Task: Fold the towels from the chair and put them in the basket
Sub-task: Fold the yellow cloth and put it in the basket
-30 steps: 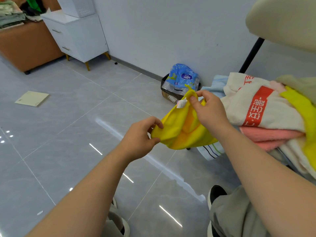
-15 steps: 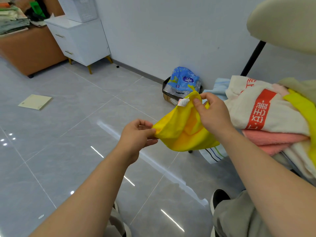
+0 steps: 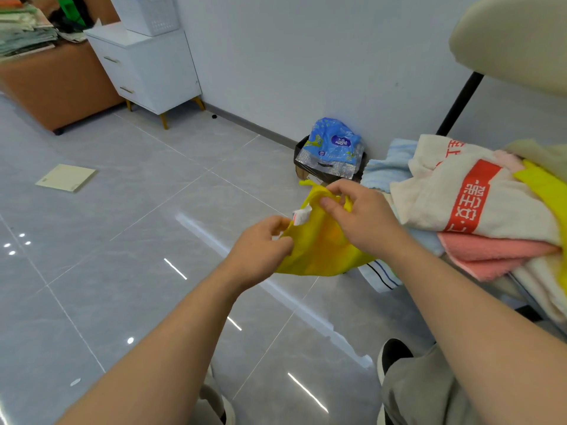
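**Yellow towel (image 3: 319, 250) held in both hands, mid-air**

White basket (image 3: 150, 13) top left on cabinet (image 3: 147, 69); contents not visible. Black box (image 3: 299, 154) by wall holds blue pack (image 3: 334, 145). L hand (image 3: 257, 253) grips towel's left edge. R hand (image 3: 359, 222) pinches top edge by white tag (image 3: 301, 215), just left of towel pile (image 3: 460, 210) on chair (image 3: 515, 41). Vs 0.5 s ago: hands closer together, towel more bunched.

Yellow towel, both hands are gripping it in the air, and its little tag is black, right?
Not quite: the head view shows the tag is white, not black. The left hand and the right hand do both grip the yellow towel in the air.
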